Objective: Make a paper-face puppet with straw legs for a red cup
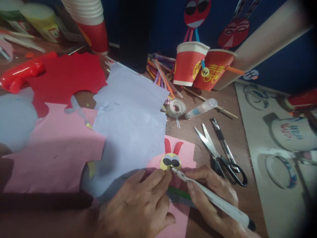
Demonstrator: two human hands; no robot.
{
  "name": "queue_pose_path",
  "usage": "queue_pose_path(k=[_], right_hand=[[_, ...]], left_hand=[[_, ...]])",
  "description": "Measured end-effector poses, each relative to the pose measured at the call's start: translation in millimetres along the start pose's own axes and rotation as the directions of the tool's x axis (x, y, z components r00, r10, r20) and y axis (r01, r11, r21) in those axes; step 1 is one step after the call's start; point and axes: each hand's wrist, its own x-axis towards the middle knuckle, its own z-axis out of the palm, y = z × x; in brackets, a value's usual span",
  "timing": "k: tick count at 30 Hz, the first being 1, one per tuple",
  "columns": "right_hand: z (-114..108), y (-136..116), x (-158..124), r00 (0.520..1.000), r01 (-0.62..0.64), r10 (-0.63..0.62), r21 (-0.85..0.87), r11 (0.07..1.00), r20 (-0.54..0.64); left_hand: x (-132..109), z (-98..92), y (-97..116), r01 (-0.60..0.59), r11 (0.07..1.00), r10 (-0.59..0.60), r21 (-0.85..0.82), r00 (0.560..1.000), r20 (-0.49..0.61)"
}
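Right hand [213,195]: your grip is closed around one white pen [213,198], pinched between thumb and fingers.
Pen axis: runs diagonally, tip up-left, black cap end down-right near the frame's lower edge; tip touches the yellow paper face [170,161].
Left hand [138,205]: your fingers are curled, fingertips pressing the pink sheet [184,150] beside the face, holding nothing.
Face: one yellow disc, two black eyes, two red strips on top; near the desk [237,132] front edge.
Scissors [218,155]: one pair, just right of the pink sheet, blades pointing up-left.
Red cups [189,62]: two at the back, plus one stack far left.
Tape roll [177,107]: one.
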Motion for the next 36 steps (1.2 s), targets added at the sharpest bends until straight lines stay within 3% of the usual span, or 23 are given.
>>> queue_pose_path(k=[12, 24, 31, 36], right_hand=[[2, -4, 3, 0.999, -0.043, 0.042, 0.029, 0.999, 0.022], [2, -7, 6, 0.996, -0.085, 0.086, -0.061, 0.995, 0.023], [3, -10, 8, 0.987, -0.16, 0.16, -0.002, 0.987, -0.032], [2, -10, 8, 0.984, -0.174, 0.172, -0.054, 0.983, -0.039]], left_hand=[[-1, 0.9, 2, 0.008, 1.0, -0.008, -0.004, 1.0, 0.002], [0, 0.3, 2, 0.01, 1.0, -0.009, -0.018, 0.999, 0.039], [-1, 1.1, 1, -0.012, 1.0, 0.013, 0.019, 0.999, -0.036], [-2, 3.5, 1, -0.021, 1.0, 0.021, 0.013, 0.999, -0.028]])
